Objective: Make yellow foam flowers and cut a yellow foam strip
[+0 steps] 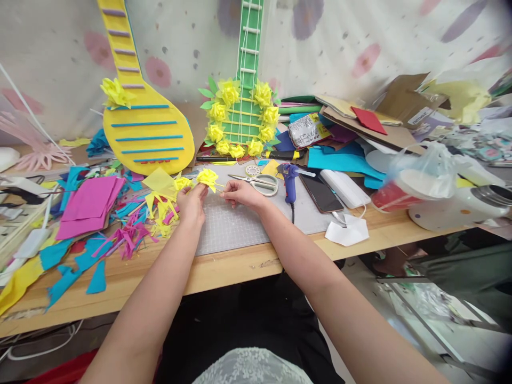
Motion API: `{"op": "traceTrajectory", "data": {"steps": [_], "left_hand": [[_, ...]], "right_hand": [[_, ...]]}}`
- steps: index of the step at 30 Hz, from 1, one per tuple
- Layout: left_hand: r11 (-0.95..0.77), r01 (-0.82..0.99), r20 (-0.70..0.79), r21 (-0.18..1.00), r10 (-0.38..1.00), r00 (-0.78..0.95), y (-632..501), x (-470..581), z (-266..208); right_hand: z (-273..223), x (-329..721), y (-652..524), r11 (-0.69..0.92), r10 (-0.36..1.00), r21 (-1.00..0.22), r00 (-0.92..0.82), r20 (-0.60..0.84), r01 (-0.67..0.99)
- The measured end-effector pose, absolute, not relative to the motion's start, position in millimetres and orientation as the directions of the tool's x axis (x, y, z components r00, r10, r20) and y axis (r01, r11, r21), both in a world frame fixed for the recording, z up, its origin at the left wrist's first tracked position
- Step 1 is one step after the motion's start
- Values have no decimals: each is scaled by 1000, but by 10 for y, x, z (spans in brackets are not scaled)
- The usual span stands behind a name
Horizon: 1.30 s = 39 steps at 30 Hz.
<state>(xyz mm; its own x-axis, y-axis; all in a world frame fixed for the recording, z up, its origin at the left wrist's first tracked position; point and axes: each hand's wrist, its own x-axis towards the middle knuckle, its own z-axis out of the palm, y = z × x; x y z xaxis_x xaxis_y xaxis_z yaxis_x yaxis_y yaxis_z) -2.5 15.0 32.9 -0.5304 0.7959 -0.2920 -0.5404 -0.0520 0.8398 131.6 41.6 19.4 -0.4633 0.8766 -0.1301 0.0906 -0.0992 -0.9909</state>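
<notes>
The table (232, 271) is of light wood. On it lies a grey mat (232, 232) with a fine grid. To the left of the mat are blue scraps (96, 278), magenta scraps (130, 234) and a yellow strip (20, 288), in disorder. At the right, a red cup (394, 193) is just beside a white flask (444, 210).

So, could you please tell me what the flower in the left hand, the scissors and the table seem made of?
Flower: probably matte paper, judging by its thin, creased petals. Scissors: apparently metal blades, from their grey sheen; the handles could be plastic. Table: likely smooth wood, showing pale grain.
</notes>
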Motion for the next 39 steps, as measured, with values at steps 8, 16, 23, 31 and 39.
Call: {"op": "traceTrajectory", "data": {"steps": [8, 16, 23, 31, 39], "left_hand": [[-143, -438, -196, 887, 743, -640, 227, -171, 282], [-101, -393, -129, 914, 847, -516, 209, -62, 194], [-16, -393, -146, 919, 914, -378, 172, -5, 190], [65, -404, -186, 912, 945, -268, 127, -3, 230], [372, -536, -368, 758, 922, 118, 75, -41, 291]], "right_hand": [[347, 1598, 474, -153, 825, -965, -510, -243, 212], [343, 1488, 483, -299, 913, -948, -319, -253, -104], [288, 1394, 449, -331, 860, -938, -442, -255, -103], [313, 1403, 461, -394, 850, -892, -455, -264, -220], [281, 1427, 519, -404, 894, -835, -353, -275, -374]]}}
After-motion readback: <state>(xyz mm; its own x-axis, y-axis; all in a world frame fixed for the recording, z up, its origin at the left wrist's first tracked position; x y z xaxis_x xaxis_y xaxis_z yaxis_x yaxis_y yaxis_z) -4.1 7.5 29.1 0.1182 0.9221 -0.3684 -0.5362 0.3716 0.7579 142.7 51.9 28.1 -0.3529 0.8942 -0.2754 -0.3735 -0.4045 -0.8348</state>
